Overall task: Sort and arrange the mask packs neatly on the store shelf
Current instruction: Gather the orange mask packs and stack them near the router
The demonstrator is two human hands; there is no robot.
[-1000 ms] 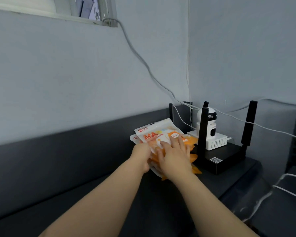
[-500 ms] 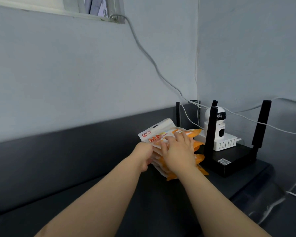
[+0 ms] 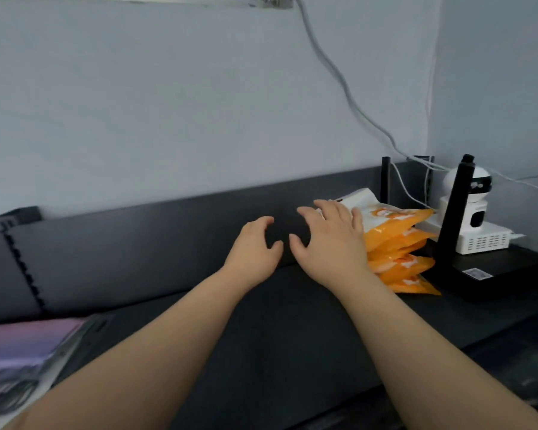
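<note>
A stack of orange and white mask packs [image 3: 398, 243] lies on the dark shelf [image 3: 261, 321], right of centre, against a black router. My right hand [image 3: 330, 243] hovers just left of the stack with fingers spread, covering its left edge. My left hand [image 3: 255, 249] is beside it further left, fingers loosely curled, holding nothing. Neither hand grips a pack.
A black router [image 3: 479, 274] with upright antennas stands right of the packs, with a white camera [image 3: 475, 218] on a white box behind it. Grey cables run down the wall [image 3: 339, 82]. Purple packs [image 3: 22, 346] lie at the lower left.
Both hands have let go of the packs and drawn leftward off the stack. The view has swung left, so the stack and router now sit further right.
</note>
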